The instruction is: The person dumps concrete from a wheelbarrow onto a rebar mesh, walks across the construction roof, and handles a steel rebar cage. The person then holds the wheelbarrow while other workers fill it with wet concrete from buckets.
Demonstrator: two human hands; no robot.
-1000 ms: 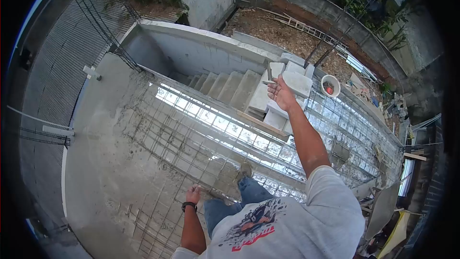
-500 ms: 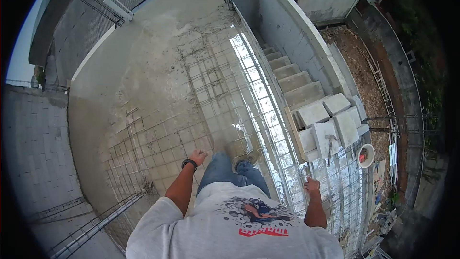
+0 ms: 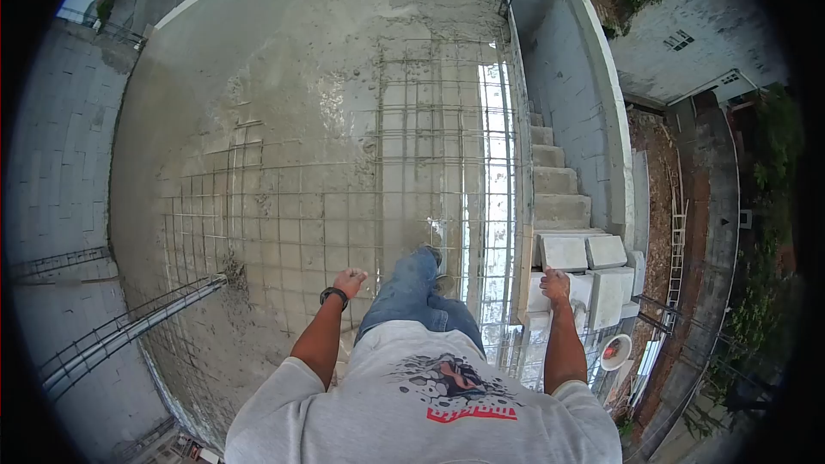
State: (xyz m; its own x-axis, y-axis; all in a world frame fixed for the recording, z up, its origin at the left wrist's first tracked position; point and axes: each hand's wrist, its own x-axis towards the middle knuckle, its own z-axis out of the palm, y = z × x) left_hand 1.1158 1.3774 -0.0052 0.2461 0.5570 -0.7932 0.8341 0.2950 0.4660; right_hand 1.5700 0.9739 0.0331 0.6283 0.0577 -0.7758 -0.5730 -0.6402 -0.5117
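Observation:
My left hand (image 3: 350, 281) hangs in front of me over the wire mesh (image 3: 326, 210), its fingers loosely curled around nothing visible. A dark watch (image 3: 333, 296) sits on that wrist. On the other side, my right hand (image 3: 555, 284) is curled into a loose fist and appears in front of the stacked pale blocks (image 3: 606, 251); whether it touches them I cannot tell. No object shows in that fist. Grey wet concrete (image 3: 284, 60) covers the far part of the mesh. My legs in blue jeans (image 3: 404, 292) are mid-stride over the bars.
Concrete stairs (image 3: 554, 180) drop away at the right beside a grey wall (image 3: 571, 94). Shiny sheeting (image 3: 497, 155) runs along the mesh. A white bucket (image 3: 615, 351) stands at the lower right. A rebar column with a pipe (image 3: 146, 326) juts in at left, near a block wall (image 3: 60, 163).
My view has turned and moved forward; the stairs and blocks now sit closer to my right hand. My legs have stepped. The hammer seen on the blocks is no longer plainly visible.

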